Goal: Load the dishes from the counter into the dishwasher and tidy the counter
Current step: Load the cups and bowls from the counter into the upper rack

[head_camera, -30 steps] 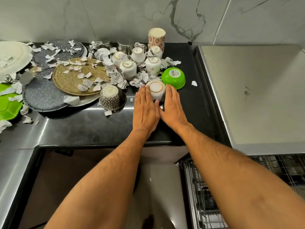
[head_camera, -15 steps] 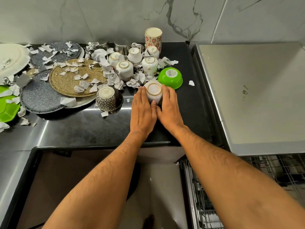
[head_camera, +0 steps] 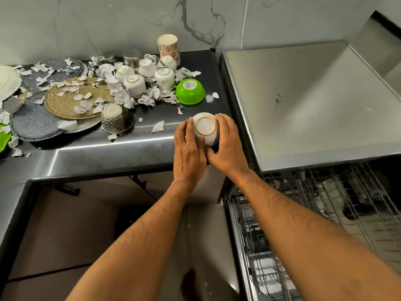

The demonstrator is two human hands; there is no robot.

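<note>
Kitchen corner, marble wall; dark steel surface (head_camera: pixel 91 155) strewn with torn paper scraps (head_camera: pixel 121 92), overturned plates and cups toward its back edge.

Item in hand: white bowl (head_camera: pixel 205 128), upside down, at the front right corner of the surface, beside the open dishwasher rack (head_camera: pixel 303 213).

Handling note: likely best lifted clear, kept inverted, and carried right and down to a free slot; loose scraps could ride along.

Grip: left hand (head_camera: pixel 188 153) and right hand (head_camera: pixel 227 146) cup opposite sides, fingers curved against the wall, thumbs meeting in front.

White bowl (head_camera: pixel 205 129) between both hands
</note>
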